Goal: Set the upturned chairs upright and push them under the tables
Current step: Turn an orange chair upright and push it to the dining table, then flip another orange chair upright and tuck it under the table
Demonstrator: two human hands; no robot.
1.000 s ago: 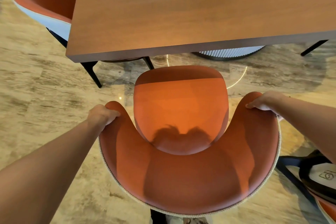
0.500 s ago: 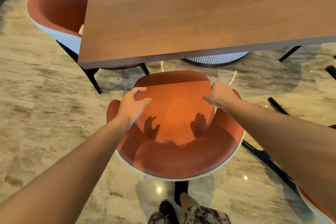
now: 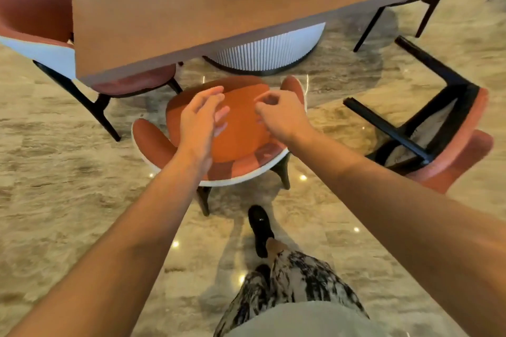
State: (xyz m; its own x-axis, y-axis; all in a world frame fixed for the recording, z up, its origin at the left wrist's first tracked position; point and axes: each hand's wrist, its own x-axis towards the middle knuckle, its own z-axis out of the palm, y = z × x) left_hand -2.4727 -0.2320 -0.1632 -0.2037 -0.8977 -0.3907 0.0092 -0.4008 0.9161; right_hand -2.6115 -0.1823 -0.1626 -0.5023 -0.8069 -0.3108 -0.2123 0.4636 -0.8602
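Upright orange upholstered chair (image 3: pixel 241 128) near brown wooden worktop (image 3: pixel 219 3) edge; left hand (image 3: pixel 201 117) spread, right hand (image 3: pixel 279 115) loosely curled, both empty above seat. Upturned orange chair (image 3: pixel 449 145) right of it.

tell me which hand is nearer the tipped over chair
Right. The right hand hovers over the upright chair, nearer the tipped chair; the left hand is farther left.

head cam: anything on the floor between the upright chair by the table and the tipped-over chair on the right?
Nothing lies there. In the head view only bare marble floor separates the upright chair from the tipped chair; the person's right forearm crosses in front of that stretch.
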